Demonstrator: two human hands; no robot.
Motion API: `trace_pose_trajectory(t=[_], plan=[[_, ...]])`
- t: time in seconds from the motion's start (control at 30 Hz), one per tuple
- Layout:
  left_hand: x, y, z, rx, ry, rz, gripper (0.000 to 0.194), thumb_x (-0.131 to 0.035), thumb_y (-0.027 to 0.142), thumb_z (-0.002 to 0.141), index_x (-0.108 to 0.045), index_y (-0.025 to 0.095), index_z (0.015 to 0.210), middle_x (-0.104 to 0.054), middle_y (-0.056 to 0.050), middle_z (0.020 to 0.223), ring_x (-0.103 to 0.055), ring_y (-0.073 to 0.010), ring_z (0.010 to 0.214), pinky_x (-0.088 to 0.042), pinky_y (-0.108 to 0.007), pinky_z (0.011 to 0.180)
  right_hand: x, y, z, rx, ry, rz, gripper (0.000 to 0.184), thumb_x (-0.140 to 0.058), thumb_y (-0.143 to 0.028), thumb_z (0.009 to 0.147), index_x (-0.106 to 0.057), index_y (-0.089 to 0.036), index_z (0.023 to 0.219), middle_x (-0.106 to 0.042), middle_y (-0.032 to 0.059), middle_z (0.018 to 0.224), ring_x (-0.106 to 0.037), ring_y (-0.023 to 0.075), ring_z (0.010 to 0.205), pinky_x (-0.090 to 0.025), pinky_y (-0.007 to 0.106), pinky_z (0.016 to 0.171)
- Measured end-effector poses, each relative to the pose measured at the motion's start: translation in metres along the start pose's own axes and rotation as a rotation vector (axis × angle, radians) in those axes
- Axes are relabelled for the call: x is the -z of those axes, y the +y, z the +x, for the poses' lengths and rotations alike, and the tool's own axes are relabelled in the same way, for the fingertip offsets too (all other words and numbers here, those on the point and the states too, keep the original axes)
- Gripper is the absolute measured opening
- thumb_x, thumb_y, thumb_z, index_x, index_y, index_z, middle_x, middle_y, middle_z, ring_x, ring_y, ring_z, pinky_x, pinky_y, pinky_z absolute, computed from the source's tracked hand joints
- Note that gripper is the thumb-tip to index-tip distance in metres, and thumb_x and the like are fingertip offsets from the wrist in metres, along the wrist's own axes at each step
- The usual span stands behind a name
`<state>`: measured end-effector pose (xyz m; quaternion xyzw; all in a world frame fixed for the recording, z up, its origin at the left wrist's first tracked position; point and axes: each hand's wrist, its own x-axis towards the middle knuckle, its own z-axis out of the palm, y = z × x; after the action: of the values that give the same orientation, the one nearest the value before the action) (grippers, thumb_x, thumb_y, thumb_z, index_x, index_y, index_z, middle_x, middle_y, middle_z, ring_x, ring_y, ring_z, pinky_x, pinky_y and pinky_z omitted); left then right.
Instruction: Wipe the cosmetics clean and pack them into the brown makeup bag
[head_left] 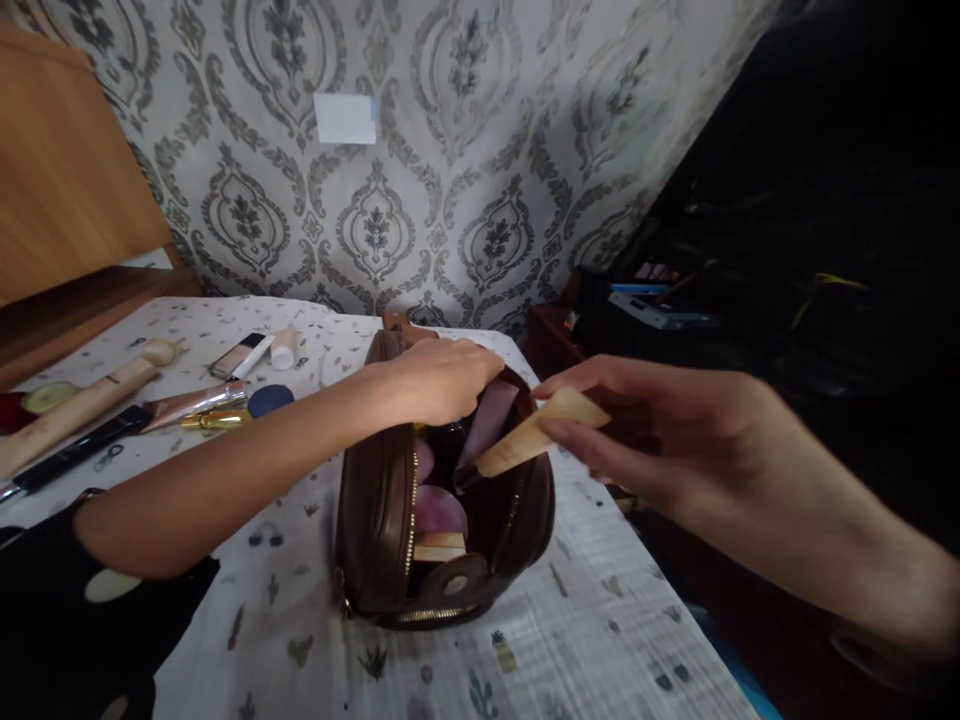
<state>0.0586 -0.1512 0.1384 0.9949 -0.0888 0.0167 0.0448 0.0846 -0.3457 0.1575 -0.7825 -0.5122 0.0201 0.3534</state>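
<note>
A brown cosmetic bag (pixel 375 480) with gold zips stands unzipped on the cloth. My left hand (pixel 450 380) reaches across its left side, fingers curled at the far rim; their tips are hidden. My right hand (pixel 645 420) pinches a beige tube (pixel 525 437) between thumb and fingers. The tube slants down to the left, its darker end within the bag's opening. Inside the bag lie a mauve flat-ended tube (pixel 491 415), a pink rounded item (pixel 441 510) and a pale block-like item (pixel 439 546).
On the left of the printed cloth (pixel 300 640) lie a long beige tube (pixel 82 410), a black-handled brush (pixel 82 450), a gold tube (pixel 214 419), a navy round cap (pixel 271 401) and a compact (pixel 238 355). Patterned wall stands behind; a black bag (pixel 787 220) is at right.
</note>
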Motion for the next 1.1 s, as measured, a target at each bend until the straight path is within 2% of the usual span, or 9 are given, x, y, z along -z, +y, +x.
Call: trace_pose_trajectory(t=[0.17, 0.3, 0.4, 0.57, 0.7, 0.77, 0.93, 1.1], plan=[[-0.012, -0.004, 0.002, -0.03, 0.015, -0.079, 0.031, -0.043, 0.01, 0.088, -0.065, 0.016, 0.11, -0.07, -0.009, 0.111, -0.066, -0.0223, 0.097, -0.049, -0.029, 0.075, 0.022, -0.003, -0.008, -0.06, 0.238, -0.024, 0.015, -0.071, -0.04, 0.086, -0.074, -0.025, 0.088, -0.068, 0.003, 0.067, -0.055, 0.014, 0.052, -0.041, 0.027, 0.044], [-0.019, -0.011, 0.0, -0.021, 0.045, -0.125, 0.046, -0.042, 0.008, 0.089, -0.06, 0.022, 0.129, -0.069, -0.007, 0.119, -0.064, -0.0224, 0.107, -0.049, -0.03, 0.083, 0.029, 0.001, -0.012, -0.081, 0.327, -0.146, 0.019, -0.073, -0.045, 0.084, -0.075, -0.027, 0.091, -0.068, 0.0024, 0.068, -0.056, 0.0136, 0.052, -0.043, 0.029, 0.048], [-0.025, -0.014, 0.0, -0.026, 0.091, -0.138, 0.052, -0.044, 0.008, 0.088, -0.058, 0.028, 0.134, -0.067, -0.004, 0.126, -0.063, -0.0235, 0.113, -0.05, -0.031, 0.087, 0.029, 0.003, -0.013, -0.043, 0.359, -0.177, 0.025, -0.073, -0.052, 0.082, -0.075, -0.029, 0.094, -0.062, -0.0009, 0.062, -0.053, 0.0117, 0.049, -0.042, 0.028, 0.047], [-0.029, -0.013, 0.001, -0.049, 0.123, -0.189, 0.053, -0.045, 0.007, 0.087, -0.059, 0.031, 0.133, -0.066, -0.002, 0.126, -0.063, -0.0234, 0.112, -0.049, -0.032, 0.091, 0.029, 0.004, -0.014, -0.058, 0.37, -0.162, 0.026, -0.073, -0.052, 0.082, -0.075, -0.028, 0.094, -0.061, -0.0012, 0.061, -0.052, 0.0112, 0.049, -0.041, 0.027, 0.046], [-0.027, -0.013, -0.001, -0.139, 0.149, -0.296, 0.051, -0.045, 0.003, 0.086, -0.063, 0.027, 0.126, -0.065, -0.002, 0.125, -0.061, -0.0201, 0.115, -0.046, -0.03, 0.097, 0.031, 0.002, -0.014, -0.085, 0.378, -0.171, 0.023, -0.072, -0.048, 0.084, -0.074, -0.028, 0.096, -0.062, -0.0013, 0.063, -0.053, 0.0103, 0.05, -0.04, 0.026, 0.046], [-0.027, -0.015, -0.002, -0.188, 0.153, -0.362, 0.049, -0.044, 0.001, 0.085, -0.066, 0.024, 0.123, -0.065, -0.003, 0.123, -0.06, -0.0185, 0.114, -0.045, -0.029, 0.098, 0.03, 0.0, -0.012, -0.055, 0.354, -0.175, 0.019, -0.072, -0.044, 0.086, -0.074, -0.027, 0.095, -0.063, -0.0014, 0.064, -0.054, 0.0095, 0.05, -0.042, 0.025, 0.048], [-0.024, -0.021, -0.001, -0.23, 0.027, -0.556, 0.053, -0.041, -0.003, 0.081, -0.064, 0.019, 0.124, -0.07, -0.003, 0.11, -0.064, -0.0141, 0.099, -0.048, -0.023, 0.086, 0.017, -0.008, 0.0, 0.103, 0.196, -0.098, 0.013, -0.067, -0.032, 0.091, -0.072, -0.022, 0.084, -0.068, -0.0003, 0.068, -0.057, 0.0094, 0.052, -0.043, 0.022, 0.045], [-0.016, -0.022, -0.006, -0.242, -0.07, -0.446, 0.058, -0.043, -0.005, 0.072, -0.068, 0.02, 0.118, -0.067, -0.001, 0.096, -0.061, -0.0125, 0.083, -0.045, -0.02, 0.071, 0.004, -0.011, 0.01, 0.12, 0.119, -0.197, 0.014, -0.06, -0.028, 0.093, -0.068, -0.022, 0.084, -0.07, 0.0008, 0.077, -0.064, 0.0137, 0.064, -0.046, 0.023, 0.05]])
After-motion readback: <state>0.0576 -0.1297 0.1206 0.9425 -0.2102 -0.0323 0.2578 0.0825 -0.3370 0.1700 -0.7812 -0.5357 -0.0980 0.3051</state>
